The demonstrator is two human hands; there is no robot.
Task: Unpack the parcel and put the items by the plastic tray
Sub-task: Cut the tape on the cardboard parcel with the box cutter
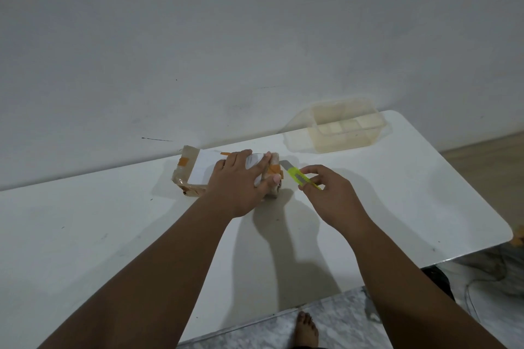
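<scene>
A small brown parcel (192, 170) wrapped in clear tape, with a white label and orange tape patches, lies on the white table (113, 235) near its back edge. My left hand (241, 181) lies flat on top of the parcel's right half, fingers spread, thumb against its right end. My right hand (331, 193) pinches a yellow-green utility knife (297, 176), whose grey blade points at the parcel's right end, just beside my left thumb. A clear plastic tray (347, 125) stands at the back right of the table.
The tray's clear lid (297, 140) lies flat against its left side. A white wall runs right behind the table. The table's right edge drops to a floor with dark cables (487, 278). My bare foot (306, 330) shows below the front edge.
</scene>
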